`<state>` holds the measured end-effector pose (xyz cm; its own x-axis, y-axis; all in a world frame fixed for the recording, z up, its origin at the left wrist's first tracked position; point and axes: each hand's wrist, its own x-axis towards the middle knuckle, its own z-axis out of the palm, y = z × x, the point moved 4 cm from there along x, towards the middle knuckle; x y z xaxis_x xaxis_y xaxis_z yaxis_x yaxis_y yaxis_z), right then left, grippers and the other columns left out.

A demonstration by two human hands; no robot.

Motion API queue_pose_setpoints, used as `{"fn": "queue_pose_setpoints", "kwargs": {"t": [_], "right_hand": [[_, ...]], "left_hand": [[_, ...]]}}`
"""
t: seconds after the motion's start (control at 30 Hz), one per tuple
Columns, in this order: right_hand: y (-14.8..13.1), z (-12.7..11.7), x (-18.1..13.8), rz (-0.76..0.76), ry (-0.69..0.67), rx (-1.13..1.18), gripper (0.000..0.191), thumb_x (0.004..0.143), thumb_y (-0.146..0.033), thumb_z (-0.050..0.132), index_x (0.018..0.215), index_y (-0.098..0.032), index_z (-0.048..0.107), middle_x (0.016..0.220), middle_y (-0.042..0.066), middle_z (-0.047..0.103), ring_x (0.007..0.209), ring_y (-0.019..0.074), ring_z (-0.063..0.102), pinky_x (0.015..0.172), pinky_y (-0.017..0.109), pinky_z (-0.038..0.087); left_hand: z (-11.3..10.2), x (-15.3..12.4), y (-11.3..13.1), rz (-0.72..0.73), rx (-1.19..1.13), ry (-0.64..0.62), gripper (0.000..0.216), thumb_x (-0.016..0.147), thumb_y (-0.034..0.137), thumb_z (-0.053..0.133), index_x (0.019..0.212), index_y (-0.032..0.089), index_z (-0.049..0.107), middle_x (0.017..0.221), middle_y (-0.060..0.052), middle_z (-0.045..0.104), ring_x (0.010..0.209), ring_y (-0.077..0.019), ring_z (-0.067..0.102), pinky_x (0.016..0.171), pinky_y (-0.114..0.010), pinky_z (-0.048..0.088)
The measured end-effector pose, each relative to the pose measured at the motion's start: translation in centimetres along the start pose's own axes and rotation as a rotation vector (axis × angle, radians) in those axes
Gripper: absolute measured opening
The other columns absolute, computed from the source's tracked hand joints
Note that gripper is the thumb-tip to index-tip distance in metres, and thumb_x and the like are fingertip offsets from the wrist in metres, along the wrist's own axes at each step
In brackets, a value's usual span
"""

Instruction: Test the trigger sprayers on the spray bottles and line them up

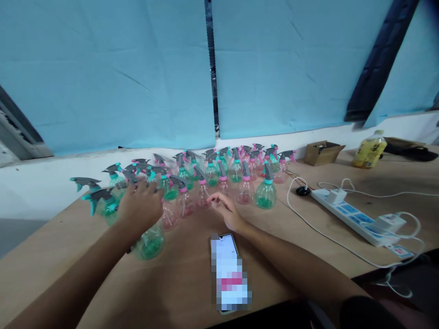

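Clear spray bottles with grey trigger heads stand in a cluster on the table. Some have pink collars, others turquoise. My left hand (140, 205) is bent closed over the top of a green-tinted spray bottle (151, 244) at the front left; its head and my fingertips are hidden beneath the hand. Beside it is a pink-tinted spray bottle (169, 217). My right hand (224, 210) is empty, fingers loosely apart, close in front of the pink-collared bottles (223, 186); whether it touches one I cannot tell. A lit phone (229, 269) lies below my right hand.
On the right lies a white power strip (353, 214) with plugged-in chargers and loose white cables. Behind it are a small cardboard box (322, 153) and a yellow-labelled drink bottle (370, 150). A wall with blue sheeting (137, 82) rises behind the table.
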<state>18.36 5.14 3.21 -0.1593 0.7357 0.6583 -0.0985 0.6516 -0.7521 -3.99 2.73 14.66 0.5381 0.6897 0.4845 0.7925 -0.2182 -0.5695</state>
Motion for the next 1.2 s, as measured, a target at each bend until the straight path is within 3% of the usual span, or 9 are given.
{"fn": "queue_pose_setpoints", "kwargs": {"t": [0.1, 0.33, 0.5, 0.7, 0.9, 1.07, 1.2], "right_hand": [[0.2, -0.1, 0.1, -0.005, 0.003, -0.007, 0.018, 0.091, -0.031, 0.051, 0.096, -0.022, 0.066, 0.091, 0.002, 0.062, 0.086, 0.0178, 0.054, 0.081, 0.030, 0.040], [0.3, 0.0, 0.1, -0.006, 0.019, -0.044, 0.020, 0.092, -0.032, 0.051, 0.092, -0.021, 0.067, 0.086, 0.002, 0.062, 0.081, 0.0173, 0.055, 0.077, 0.030, 0.040], [0.2, 0.0, 0.0, 0.007, 0.018, -0.077, 0.020, 0.093, -0.031, 0.049, 0.092, -0.022, 0.067, 0.085, 0.002, 0.062, 0.081, 0.0170, 0.055, 0.076, 0.029, 0.040], [0.7, -0.1, 0.0, 0.027, 0.024, -0.104, 0.019, 0.092, -0.030, 0.050, 0.090, -0.021, 0.066, 0.083, 0.001, 0.061, 0.077, 0.0160, 0.053, 0.073, 0.028, 0.041], [0.6, 0.3, -0.1, 0.022, 0.002, -0.166, 0.014, 0.089, -0.023, 0.052, 0.096, -0.021, 0.064, 0.093, 0.003, 0.065, 0.088, 0.0174, 0.057, 0.084, 0.032, 0.045], [0.2, 0.7, -0.1, -0.084, -0.006, -0.198, 0.056, 0.081, -0.015, 0.060, 0.135, -0.024, 0.048, 0.134, 0.009, 0.055, 0.123, 0.0219, 0.051, 0.107, 0.041, 0.038], [0.0, 0.1, 0.3, -0.133, -0.016, -0.138, 0.063, 0.078, -0.014, 0.063, 0.138, -0.024, 0.045, 0.138, 0.011, 0.053, 0.129, 0.0235, 0.050, 0.112, 0.043, 0.036]], "left_hand": [[0.7, 0.5, -0.3, 0.000, 0.007, -0.076, 0.034, 0.079, 0.003, 0.049, 0.099, 0.014, 0.073, 0.111, -0.022, 0.069, 0.111, -0.0403, 0.060, 0.082, -0.050, 0.046], [-0.7, 1.1, 0.7, 0.049, 0.068, -0.061, 0.029, 0.080, 0.003, 0.050, 0.097, 0.013, 0.072, 0.102, -0.020, 0.068, 0.104, -0.0375, 0.061, 0.084, -0.049, 0.044], [-1.6, 0.7, 1.9, 0.088, 0.064, -0.002, 0.031, 0.080, 0.005, 0.052, 0.102, 0.017, 0.070, 0.107, -0.018, 0.066, 0.104, -0.0355, 0.059, 0.087, -0.049, 0.043], [-2.7, 0.3, 3.1, 0.114, 0.005, 0.067, 0.022, 0.084, 0.011, 0.050, 0.093, 0.016, 0.069, 0.100, -0.017, 0.065, 0.096, -0.0340, 0.060, 0.082, -0.048, 0.044], [-3.9, 0.4, 5.1, 0.163, -0.048, 0.165, 0.025, 0.086, 0.010, 0.046, 0.094, 0.018, 0.068, 0.094, -0.014, 0.064, 0.090, -0.0298, 0.060, 0.084, -0.047, 0.044], [-4.4, 1.4, 7.6, 0.231, -0.051, 0.227, 0.025, 0.088, 0.015, 0.048, 0.104, 0.019, 0.067, 0.095, -0.011, 0.064, 0.087, -0.0269, 0.059, 0.082, -0.042, 0.043], [-4.8, 2.4, 9.7, 0.302, -0.099, 0.261, 0.024, 0.088, 0.014, 0.049, 0.105, 0.017, 0.066, 0.099, -0.012, 0.064, 0.088, -0.0257, 0.058, 0.078, -0.040, 0.042]]}}
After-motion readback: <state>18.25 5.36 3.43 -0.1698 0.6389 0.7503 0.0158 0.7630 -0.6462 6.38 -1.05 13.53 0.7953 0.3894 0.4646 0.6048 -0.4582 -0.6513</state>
